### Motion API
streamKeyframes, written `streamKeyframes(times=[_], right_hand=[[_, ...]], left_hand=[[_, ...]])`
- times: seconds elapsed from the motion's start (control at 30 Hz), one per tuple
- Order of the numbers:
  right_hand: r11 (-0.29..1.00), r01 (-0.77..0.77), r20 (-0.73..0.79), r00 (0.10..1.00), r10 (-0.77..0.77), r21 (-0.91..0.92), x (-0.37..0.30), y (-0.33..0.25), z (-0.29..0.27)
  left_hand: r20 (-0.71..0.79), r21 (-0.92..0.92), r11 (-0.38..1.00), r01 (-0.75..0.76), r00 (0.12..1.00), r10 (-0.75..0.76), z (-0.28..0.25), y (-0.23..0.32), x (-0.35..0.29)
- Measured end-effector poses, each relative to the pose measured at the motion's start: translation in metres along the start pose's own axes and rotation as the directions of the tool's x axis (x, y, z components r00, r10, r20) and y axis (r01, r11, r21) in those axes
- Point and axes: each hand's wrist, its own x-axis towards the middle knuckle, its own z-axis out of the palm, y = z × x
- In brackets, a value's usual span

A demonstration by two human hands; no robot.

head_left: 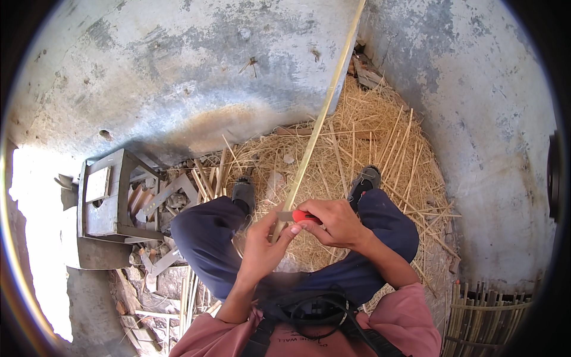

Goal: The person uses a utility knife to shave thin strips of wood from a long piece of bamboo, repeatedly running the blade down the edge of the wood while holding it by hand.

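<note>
A long, pale yellow-green bamboo strip (313, 138) slants from between my knees up past the top edge of the head view. My left hand (263, 247) is closed around its lower end, with the thumb reaching toward the knife. In my right hand (336, 222) is a knife with a red handle (306, 216), its fingers wrapped round it. The short grey blade (286, 216) points left and lies across the strip just above my left hand. The two hands almost touch, and my right fingers hide part of the handle.
Straw-like shavings (380, 128) cover the floor around my shoes. At left a worn wooden stool (110, 199) lies on its side among loose sticks and scraps. A basket of upright slats (485, 315) stands at lower right. Stained walls (196, 65) enclose the corner.
</note>
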Motion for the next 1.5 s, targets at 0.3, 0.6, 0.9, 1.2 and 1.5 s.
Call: streamKeyframes(times=[0.3, 0.6, 0.9, 1.2, 1.5], right_hand=[[1.0, 0.029, -0.037, 0.999, -0.029, -0.001, -0.003, 0.003, 0.003], [0.992, 0.071, -0.147, 0.985, -0.085, -0.1, -0.003, -0.002, 0.007], [0.978, 0.028, -0.204, 0.976, -0.071, -0.209, -0.004, -0.011, 0.01], [0.959, -0.012, -0.275, 0.959, -0.069, -0.283, -0.004, -0.014, 0.01], [0.939, 0.017, -0.292, 0.948, -0.125, -0.344, 0.001, -0.015, 0.006]], left_hand=[[-0.086, 0.141, 0.988, -0.058, 0.994, 0.071, 0.004, -0.002, 0.0], [-0.14, 0.098, 0.987, -0.127, 0.98, 0.14, 0.007, -0.012, 0.0], [-0.174, 0.059, 0.99, -0.127, 0.975, 0.135, 0.01, -0.007, -0.001], [-0.183, 0.128, 0.987, -0.101, 0.975, 0.124, 0.011, -0.009, 0.003], [-0.197, 0.175, 0.976, -0.126, 0.967, 0.16, 0.012, 0.005, 0.001]])
